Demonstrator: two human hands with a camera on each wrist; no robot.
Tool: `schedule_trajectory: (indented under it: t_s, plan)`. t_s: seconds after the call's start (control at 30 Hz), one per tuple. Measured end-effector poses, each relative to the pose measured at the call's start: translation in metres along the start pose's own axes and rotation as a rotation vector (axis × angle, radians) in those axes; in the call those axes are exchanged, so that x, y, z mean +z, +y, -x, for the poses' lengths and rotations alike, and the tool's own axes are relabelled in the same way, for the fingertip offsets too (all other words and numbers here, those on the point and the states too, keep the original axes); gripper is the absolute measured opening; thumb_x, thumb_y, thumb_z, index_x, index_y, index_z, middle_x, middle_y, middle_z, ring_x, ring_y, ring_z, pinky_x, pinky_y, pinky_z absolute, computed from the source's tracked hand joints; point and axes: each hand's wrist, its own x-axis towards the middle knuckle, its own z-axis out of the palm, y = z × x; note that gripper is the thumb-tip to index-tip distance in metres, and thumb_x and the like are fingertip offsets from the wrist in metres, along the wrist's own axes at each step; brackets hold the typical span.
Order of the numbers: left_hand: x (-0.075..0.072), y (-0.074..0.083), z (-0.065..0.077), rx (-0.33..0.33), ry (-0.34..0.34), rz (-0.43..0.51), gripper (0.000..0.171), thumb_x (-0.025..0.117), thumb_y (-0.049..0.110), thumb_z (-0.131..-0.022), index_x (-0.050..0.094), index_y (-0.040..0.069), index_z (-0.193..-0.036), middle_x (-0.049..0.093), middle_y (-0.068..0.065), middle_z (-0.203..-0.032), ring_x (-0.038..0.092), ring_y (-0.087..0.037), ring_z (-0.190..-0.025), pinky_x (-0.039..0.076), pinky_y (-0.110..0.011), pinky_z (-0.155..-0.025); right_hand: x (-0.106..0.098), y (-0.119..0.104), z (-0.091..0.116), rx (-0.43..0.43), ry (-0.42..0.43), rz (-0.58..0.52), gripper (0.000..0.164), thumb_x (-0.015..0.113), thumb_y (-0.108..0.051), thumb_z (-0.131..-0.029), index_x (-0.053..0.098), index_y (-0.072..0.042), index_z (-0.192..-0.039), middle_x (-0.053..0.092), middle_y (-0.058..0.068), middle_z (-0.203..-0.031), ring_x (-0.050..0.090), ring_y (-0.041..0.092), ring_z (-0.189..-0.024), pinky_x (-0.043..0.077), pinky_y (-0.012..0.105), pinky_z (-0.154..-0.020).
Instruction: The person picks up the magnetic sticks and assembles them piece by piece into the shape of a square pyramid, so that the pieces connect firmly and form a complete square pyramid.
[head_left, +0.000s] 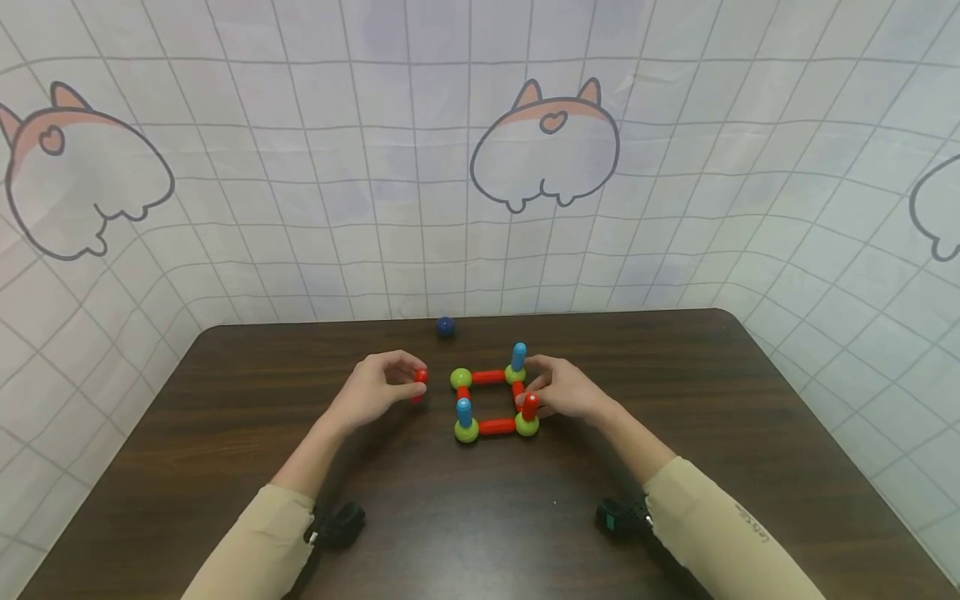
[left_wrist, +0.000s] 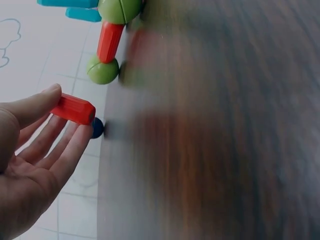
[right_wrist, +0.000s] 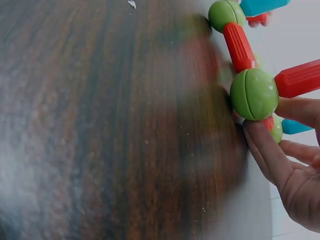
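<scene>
My left hand (head_left: 378, 387) pinches a short red rod (left_wrist: 75, 108) between thumb and fingertips, held upright just left of a toy frame. That frame is a square of green balls (head_left: 467, 430) joined by red rods (head_left: 497, 427). Blue rods (head_left: 519, 357) stand up from the far right and near left balls, and a red upright rod (head_left: 530, 406) from the near right one. The far left ball (head_left: 461, 379) carries no upright. My right hand (head_left: 566, 387) grips the frame's right side, its fingertips against the near right ball (right_wrist: 254, 94).
A dark blue ball (head_left: 446, 327) lies near the back edge of the dark wooden table (head_left: 480, 517). Behind it hangs a white gridded cloth (head_left: 420, 208) with cartoon animal prints. Black devices (head_left: 341, 527) sit at both wrists.
</scene>
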Motion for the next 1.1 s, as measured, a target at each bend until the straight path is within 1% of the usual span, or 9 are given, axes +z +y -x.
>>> schedule_trajectory:
  t_s: [0.13, 0.27, 0.5, 0.6, 0.8, 1.1]
  plan:
    - [0.004, 0.003, -0.005, 0.005, 0.022, 0.033, 0.025, 0.081, 0.012, -0.091, 0.072, 0.012, -0.114, 0.073, 0.0, -0.103, 0.069, -0.019, -0.095, 0.051, -0.041, -0.083, 0.002, 0.001, -0.001, 0.004, 0.004, -0.009, 0.064, 0.064, 0.004, -0.096, 0.036, 0.006, -0.153, 0.071, 0.018, -0.102, 0.074, 0.028, -0.087, 0.061, 0.044, -0.078]
    - [0.01, 0.006, -0.011, -0.001, 0.053, 0.078, 0.024, 0.081, 0.013, -0.091, 0.07, 0.013, -0.113, 0.073, 0.0, -0.103, 0.07, -0.019, -0.097, 0.052, -0.042, -0.086, 0.003, 0.001, -0.002, 0.004, 0.011, -0.009, 0.065, 0.066, 0.004, -0.095, 0.036, 0.007, -0.152, 0.07, 0.019, -0.103, 0.074, 0.029, -0.086, 0.061, 0.044, -0.077]
    - [0.018, 0.011, -0.022, 0.027, 0.092, 0.136, 0.024, 0.08, 0.011, -0.092, 0.07, 0.009, -0.113, 0.072, -0.004, -0.104, 0.07, -0.022, -0.099, 0.055, -0.042, -0.089, 0.006, 0.0, -0.002, 0.024, 0.024, -0.02, 0.063, 0.066, 0.003, -0.096, 0.037, 0.006, -0.152, 0.069, 0.019, -0.102, 0.074, 0.029, -0.084, 0.061, 0.043, -0.078]
    - [0.022, 0.012, -0.027, 0.029, 0.108, 0.153, 0.024, 0.08, 0.01, -0.091, 0.07, 0.008, -0.113, 0.072, -0.005, -0.103, 0.07, -0.022, -0.099, 0.056, -0.042, -0.089, 0.006, 0.0, -0.002, 0.018, 0.02, -0.024, 0.063, 0.066, 0.003, -0.096, 0.037, 0.007, -0.151, 0.069, 0.019, -0.102, 0.074, 0.029, -0.084, 0.061, 0.043, -0.078]
    - [0.029, 0.016, -0.035, 0.025, 0.112, 0.159, 0.025, 0.08, 0.011, -0.092, 0.069, 0.008, -0.114, 0.071, -0.005, -0.105, 0.07, -0.022, -0.1, 0.057, -0.041, -0.089, 0.005, -0.001, -0.001, 0.006, 0.018, -0.027, 0.063, 0.066, 0.003, -0.096, 0.037, 0.008, -0.151, 0.07, 0.019, -0.102, 0.074, 0.029, -0.085, 0.061, 0.044, -0.079]
    - [0.037, 0.021, -0.041, 0.013, 0.106, 0.159, 0.025, 0.08, 0.013, -0.092, 0.07, 0.01, -0.114, 0.07, -0.004, -0.106, 0.069, -0.023, -0.102, 0.056, -0.044, -0.09, 0.005, -0.002, 0.001, -0.009, 0.005, -0.035, 0.063, 0.066, 0.003, -0.096, 0.036, 0.009, -0.151, 0.07, 0.019, -0.101, 0.074, 0.03, -0.086, 0.06, 0.044, -0.08]
